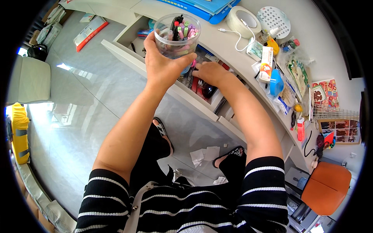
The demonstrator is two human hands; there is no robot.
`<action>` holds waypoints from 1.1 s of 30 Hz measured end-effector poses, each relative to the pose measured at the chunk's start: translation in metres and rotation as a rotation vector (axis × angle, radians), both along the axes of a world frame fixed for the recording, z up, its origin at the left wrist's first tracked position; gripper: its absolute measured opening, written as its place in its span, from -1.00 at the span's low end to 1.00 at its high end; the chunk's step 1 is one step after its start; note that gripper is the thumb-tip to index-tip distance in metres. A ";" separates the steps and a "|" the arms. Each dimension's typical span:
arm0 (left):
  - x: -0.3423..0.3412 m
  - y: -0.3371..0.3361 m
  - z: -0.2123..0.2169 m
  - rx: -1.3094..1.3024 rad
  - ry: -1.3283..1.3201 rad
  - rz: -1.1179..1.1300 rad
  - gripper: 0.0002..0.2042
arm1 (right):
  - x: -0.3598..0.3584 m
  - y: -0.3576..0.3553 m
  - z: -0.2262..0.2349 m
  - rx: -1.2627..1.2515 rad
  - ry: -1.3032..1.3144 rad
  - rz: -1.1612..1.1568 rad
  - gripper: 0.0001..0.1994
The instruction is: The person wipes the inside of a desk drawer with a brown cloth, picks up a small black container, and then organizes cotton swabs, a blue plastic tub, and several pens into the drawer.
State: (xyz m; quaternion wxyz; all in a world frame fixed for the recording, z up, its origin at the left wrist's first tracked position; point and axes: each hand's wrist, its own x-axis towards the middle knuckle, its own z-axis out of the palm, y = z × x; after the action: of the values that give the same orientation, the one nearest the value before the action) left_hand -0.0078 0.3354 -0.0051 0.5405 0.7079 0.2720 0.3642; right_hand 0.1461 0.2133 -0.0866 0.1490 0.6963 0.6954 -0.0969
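Observation:
My left hand [164, 68] grips a clear round plastic jar [175, 43] by its side, with the thumb and fingers wrapped around it. Inside the jar stand several markers and pens [185, 31] with green, pink, purple, red and black ends. Beneath it, a desk drawer [124, 57] is pulled out. My right hand [210, 73] reaches into the drawer just right of the jar, its fingers curled together. A small pink item shows beside those fingertips; whether they hold it is unclear. A dark glossy rounded object [208, 90] lies below my right hand among other drawer contents.
The desk holds a blue folder [194, 11], a large tape roll [237, 22], a white cable [237, 39], a small orange-and-white box [266, 64] and a blue round item [276, 82]. An orange-brown chair [326, 188] stands at right. Papers [204, 155] lie on the floor between my feet.

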 end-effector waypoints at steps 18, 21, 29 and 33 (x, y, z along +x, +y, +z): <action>-0.001 0.009 -0.004 -0.023 -0.012 0.030 -0.07 | -0.012 -0.038 0.038 0.610 0.766 -0.602 -0.83; 0.001 0.009 -0.004 -0.047 -0.007 0.034 -0.06 | -0.016 -0.048 0.043 0.733 1.210 -0.996 -0.81; 0.002 0.003 -0.006 -0.010 -0.009 -0.027 -0.05 | -0.030 -0.056 0.068 0.907 1.542 -1.145 -0.81; 0.001 -0.003 -0.003 0.080 0.034 -0.049 -0.05 | -0.026 -0.057 0.089 1.150 1.403 -1.039 -0.81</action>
State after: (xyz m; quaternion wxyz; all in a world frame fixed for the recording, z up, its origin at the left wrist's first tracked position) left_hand -0.0068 0.3324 -0.0078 0.5156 0.7416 0.2491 0.3495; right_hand 0.1202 0.1563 0.0024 -0.7021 0.6628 0.1822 -0.1859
